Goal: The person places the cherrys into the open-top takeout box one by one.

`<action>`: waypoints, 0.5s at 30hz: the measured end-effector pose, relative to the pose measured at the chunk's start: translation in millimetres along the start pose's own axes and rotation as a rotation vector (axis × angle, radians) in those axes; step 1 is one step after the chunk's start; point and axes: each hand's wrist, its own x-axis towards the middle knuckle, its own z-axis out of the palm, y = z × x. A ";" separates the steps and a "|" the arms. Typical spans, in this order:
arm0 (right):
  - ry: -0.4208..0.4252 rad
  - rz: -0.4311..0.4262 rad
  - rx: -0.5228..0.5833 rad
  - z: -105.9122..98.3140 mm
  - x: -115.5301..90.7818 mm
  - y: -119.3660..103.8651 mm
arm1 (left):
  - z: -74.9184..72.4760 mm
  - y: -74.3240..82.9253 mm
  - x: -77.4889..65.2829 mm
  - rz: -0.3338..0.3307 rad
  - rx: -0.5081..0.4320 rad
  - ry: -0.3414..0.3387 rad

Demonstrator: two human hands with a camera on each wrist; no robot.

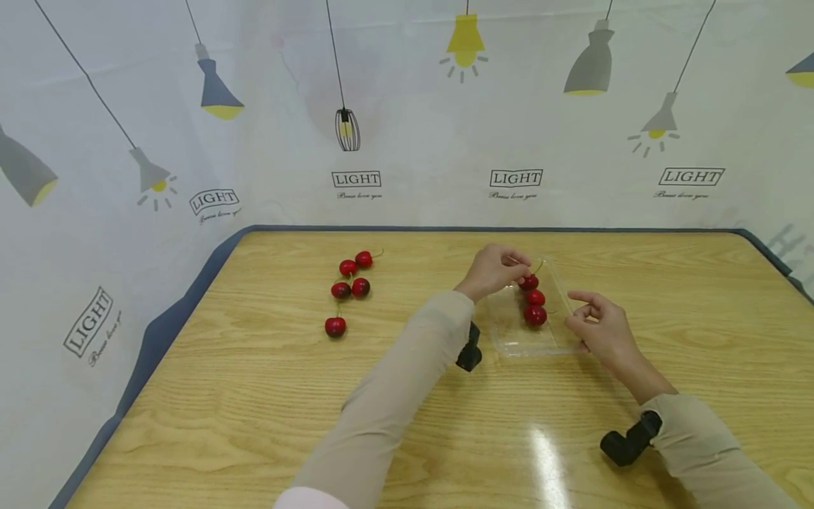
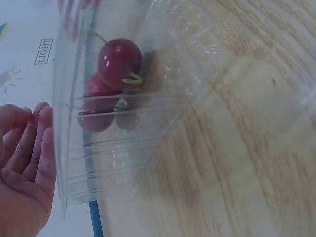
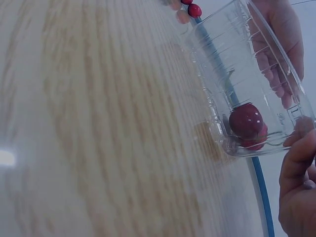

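1. A clear plastic tray [image 1: 511, 336] sits on the wooden counter [image 1: 267, 396], right of the middle, between the two hands.
2. Three red cherries [image 1: 534, 298] lie in a short line inside the tray, along its right half.
3. The left hand [image 1: 494, 270] is at the tray's far end, its fingers curled and pinching the farthest cherry in the tray [image 1: 528, 281] or its stem; the head view is too small to tell which.
4. The right hand [image 1: 600, 329] is at the tray's right edge, fingers loosely bent and holding nothing; the right wrist view shows one fingertip [image 3: 302, 129] against the clear wall.
5. The left wrist view shows the cherries through the tray's ribbed wall, one bearing a green stem.
6. Five loose cherries [image 1: 348, 288] lie on the bare counter, well apart to the left of the tray.
7. Both arms wear beige sleeves [image 1: 407, 382].
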 end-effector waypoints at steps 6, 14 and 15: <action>0.000 -0.002 0.018 0.5 0.2 -0.3 | -3.2 3.7 -0.4 0.030 0.021 -0.004; 0.002 -0.006 0.016 1.2 -0.4 0.5 | -10.5 0.5 -7.6 0.103 -0.006 -0.030; 0.003 -0.008 0.012 1.3 -0.5 0.8 | -11.9 1.7 -11.2 0.120 -0.027 -0.032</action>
